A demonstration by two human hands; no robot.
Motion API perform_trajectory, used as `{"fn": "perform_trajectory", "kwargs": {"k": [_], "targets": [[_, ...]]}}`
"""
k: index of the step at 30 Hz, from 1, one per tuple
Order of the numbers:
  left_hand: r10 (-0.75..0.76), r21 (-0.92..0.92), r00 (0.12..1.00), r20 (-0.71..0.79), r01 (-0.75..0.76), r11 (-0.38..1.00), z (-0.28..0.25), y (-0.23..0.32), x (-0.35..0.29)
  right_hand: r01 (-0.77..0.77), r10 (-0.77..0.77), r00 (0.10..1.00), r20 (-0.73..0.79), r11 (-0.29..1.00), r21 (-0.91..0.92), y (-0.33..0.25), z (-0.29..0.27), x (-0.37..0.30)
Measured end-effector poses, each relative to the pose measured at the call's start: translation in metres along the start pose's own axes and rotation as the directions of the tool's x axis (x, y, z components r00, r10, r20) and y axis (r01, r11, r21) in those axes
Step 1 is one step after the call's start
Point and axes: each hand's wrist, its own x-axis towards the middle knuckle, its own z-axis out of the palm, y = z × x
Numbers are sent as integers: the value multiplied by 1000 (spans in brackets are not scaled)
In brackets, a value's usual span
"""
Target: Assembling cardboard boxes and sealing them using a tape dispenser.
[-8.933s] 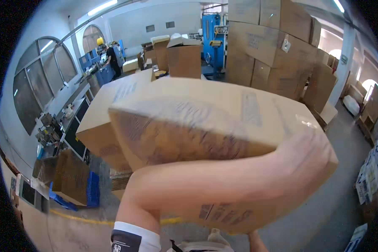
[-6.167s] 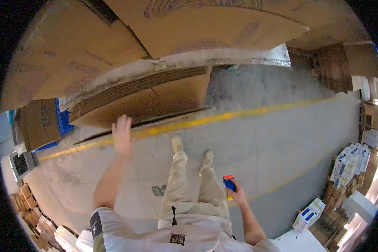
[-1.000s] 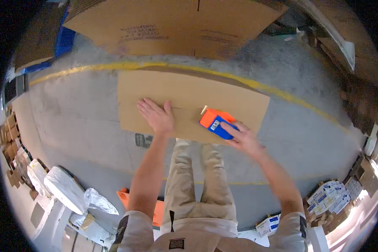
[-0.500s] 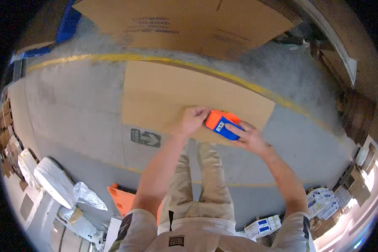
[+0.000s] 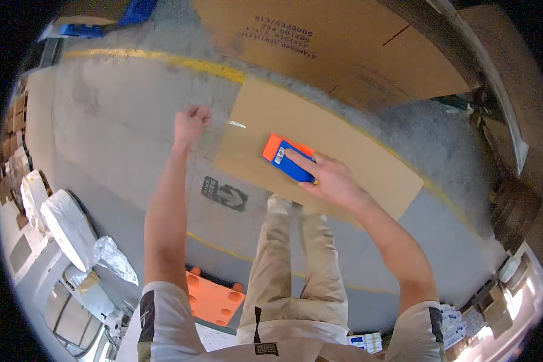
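Observation:
My right hand [image 5: 335,178] grips an orange and blue tape dispenser [image 5: 291,161] from its near right side, the index finger stretched along its blue side. It is held over a flat sheet of cardboard [image 5: 356,163]. Off to the left, beyond the sheet's left edge, my left hand [image 5: 193,122] is closed in a pinch. Between that hand and the dispenser a thin shiny streak of clear tape [image 5: 236,124] catches the light; the rest of the strip is hard to see.
A large printed cardboard piece [image 5: 344,54] lies at the far side, past a yellow floor line [image 5: 217,68]. Below left are an orange board with holes [image 5: 214,298] and white wrapped rolls [image 5: 66,226]. A dark arrow sign [image 5: 223,194] marks the grey floor.
My left hand has moved away from the dispenser, left and farther out. The right hand and dispenser have shifted left and slightly farther. The view has turned, with the cardboard now farther right.

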Motion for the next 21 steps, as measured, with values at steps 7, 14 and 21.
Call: {"fn": "perform_trajectory", "kwargs": {"k": [7, 14, 21], "targets": [[-186, -9, 949, 254, 194, 981, 54, -64, 24, 14, -12, 999, -44, 999, 32, -19, -23, -7], [-38, 270, 999, -32, 45, 962, 81, 22, -38, 115, -105, 977, -185, 993, 41, -8, -21, -5], [-31, 324, 993, -112, 66, 944, 49, -11, 5, -37, 34, 999, 32, 993, 114, 5, -24, -20]]}}
